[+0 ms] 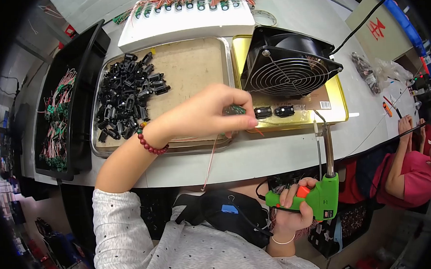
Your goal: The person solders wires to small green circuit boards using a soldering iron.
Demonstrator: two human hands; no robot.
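My left hand (209,108), with a red bead bracelet at the wrist, is closed on a small green circuit board (234,110), partly hidden by the fingers. Thin red and white wires (211,161) hang below that hand past the table edge. Just right of my fingertips, two black plastic housings (284,111) sit in a row at the near side of a gold tray (341,98). Low on the right, my right hand (295,210) grips a green soldering gun (329,196) with an orange trigger. Its metal barrel points up, the bent tip close to the right-hand housing.
A black fan (290,65) stands in the gold tray. A metal tray (197,62) at left holds a heap of black housings (128,93). Beyond is a white foam block (185,29) with wired parts; far left, a black bin (75,161). Another person (408,178) sits at right.
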